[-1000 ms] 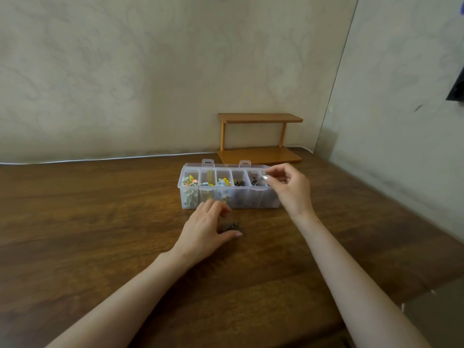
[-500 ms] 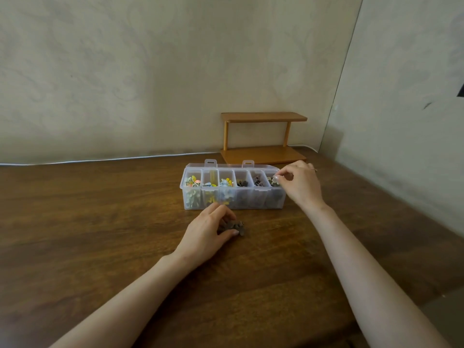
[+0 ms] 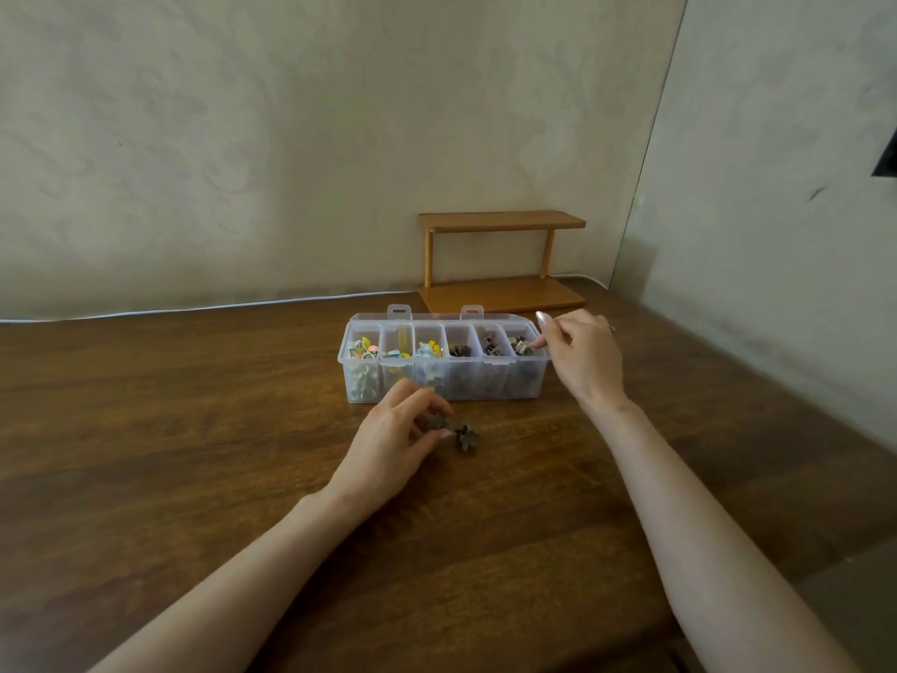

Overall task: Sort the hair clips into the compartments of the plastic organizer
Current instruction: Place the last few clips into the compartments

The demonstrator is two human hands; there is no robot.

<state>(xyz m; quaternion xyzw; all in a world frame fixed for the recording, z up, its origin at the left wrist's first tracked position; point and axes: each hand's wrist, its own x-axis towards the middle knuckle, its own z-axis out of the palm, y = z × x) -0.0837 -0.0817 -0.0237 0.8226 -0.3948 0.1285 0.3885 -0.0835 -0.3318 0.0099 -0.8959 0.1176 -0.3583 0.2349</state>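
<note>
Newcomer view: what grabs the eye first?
The clear organizer sits centre, bright clips in its left compartments, dark ones right. The right hand reaches into the rightmost compartment; the left hand pinches a dark clip in front, a second dark clip lying beside it.

i find nothing to read here. the clear plastic organizer (image 3: 444, 381) carries no label, brand or number that i can make out. the hair clips (image 3: 361, 349) inside it are too small to show any print, and the wooden shelf (image 3: 502, 293) behind it is plain.
</note>
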